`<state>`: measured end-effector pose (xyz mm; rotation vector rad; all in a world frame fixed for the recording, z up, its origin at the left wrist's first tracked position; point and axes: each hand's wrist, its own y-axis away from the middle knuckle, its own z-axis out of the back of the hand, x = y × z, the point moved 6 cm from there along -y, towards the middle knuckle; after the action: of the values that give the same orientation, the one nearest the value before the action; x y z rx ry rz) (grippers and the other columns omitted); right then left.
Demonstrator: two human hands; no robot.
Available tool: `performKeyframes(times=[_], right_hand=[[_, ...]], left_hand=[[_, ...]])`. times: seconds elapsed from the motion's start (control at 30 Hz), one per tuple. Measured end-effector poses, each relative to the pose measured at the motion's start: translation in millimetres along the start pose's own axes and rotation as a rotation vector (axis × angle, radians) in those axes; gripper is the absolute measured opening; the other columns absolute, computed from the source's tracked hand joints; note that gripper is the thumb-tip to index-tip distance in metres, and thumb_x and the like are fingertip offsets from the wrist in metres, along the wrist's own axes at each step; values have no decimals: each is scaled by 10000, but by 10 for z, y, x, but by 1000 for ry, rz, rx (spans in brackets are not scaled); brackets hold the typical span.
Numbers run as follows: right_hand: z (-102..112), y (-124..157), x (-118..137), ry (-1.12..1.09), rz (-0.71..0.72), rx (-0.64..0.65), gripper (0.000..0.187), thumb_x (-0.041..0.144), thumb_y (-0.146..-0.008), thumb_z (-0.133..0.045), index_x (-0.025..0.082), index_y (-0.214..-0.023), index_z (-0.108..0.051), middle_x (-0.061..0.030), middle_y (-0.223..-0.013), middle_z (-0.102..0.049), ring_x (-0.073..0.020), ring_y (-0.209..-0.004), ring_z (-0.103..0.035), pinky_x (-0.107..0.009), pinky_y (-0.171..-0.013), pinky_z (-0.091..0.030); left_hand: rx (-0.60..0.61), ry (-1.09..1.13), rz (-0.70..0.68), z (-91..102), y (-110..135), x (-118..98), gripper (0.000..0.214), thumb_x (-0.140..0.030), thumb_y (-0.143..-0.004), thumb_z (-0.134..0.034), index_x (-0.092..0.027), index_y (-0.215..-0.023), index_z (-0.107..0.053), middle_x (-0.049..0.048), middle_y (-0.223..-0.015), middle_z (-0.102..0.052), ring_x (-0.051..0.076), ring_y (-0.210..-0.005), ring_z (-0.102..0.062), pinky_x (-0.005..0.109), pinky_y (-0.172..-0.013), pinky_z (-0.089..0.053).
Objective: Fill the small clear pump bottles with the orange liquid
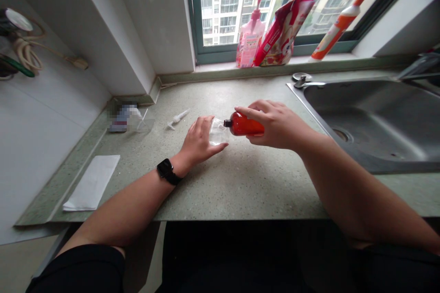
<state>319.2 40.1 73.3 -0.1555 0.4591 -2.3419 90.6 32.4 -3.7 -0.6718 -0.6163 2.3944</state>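
My left hand (199,142), with a black watch on its wrist, is closed around a clear plastic cup (218,133) on the counter. In my right hand (273,124) is a red bottle (243,124), tipped on its side with its uncapped dark neck pointing left. The bottle's mouth is at the cup's rim; whether liquid is flowing I cannot make out. A white pump head (178,119) lies on the counter to the left of my left hand.
White folded paper (92,182) lies at the counter's left. A steel sink (374,123) is on the right, with a drain strainer (302,78) by its corner. Along the windowsill stand a pink pump bottle (250,41), a red bag (287,27) and an orange-white bottle (338,29).
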Motion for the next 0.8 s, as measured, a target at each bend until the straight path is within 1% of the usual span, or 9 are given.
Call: performKeyframes(times=[0.13,0.47,0.8], right_hand=[[6,-1,6,17,3,-6,768,345,-848,-761,299,-1596,-594,-139,-1360,-725,-346,-1129,-679,-501,-995,-526],[-5,6,-4,30,15,-16,764,358,-852,-752,295,-1597,-596,-141,-1362,-727,-352,-1124,-687,-506,-977,-533],[7,7,-6,27,12,-7,773,357,-849,-741,324,-1604,-577,-126,-1357,-726,-334,-1093,-674,-487,-966,-526]], left_hand=[[-6,0,-14,0,-3,-2,884,-716,-973,-717,-181,-1597,-390,231,-1489,-571,391,-1329,-625,597,-1109,-574],[-4,15,-1,-1,-11,-9,887,-678,-954,-761,-186,-1594,-393,222,-1490,-575,389,-1335,-625,590,-1111,-573],[1,19,10,-5,-4,6,887,-695,-960,-744,-209,-1610,-386,213,-1492,-576,385,-1332,-625,592,-1107,-568]])
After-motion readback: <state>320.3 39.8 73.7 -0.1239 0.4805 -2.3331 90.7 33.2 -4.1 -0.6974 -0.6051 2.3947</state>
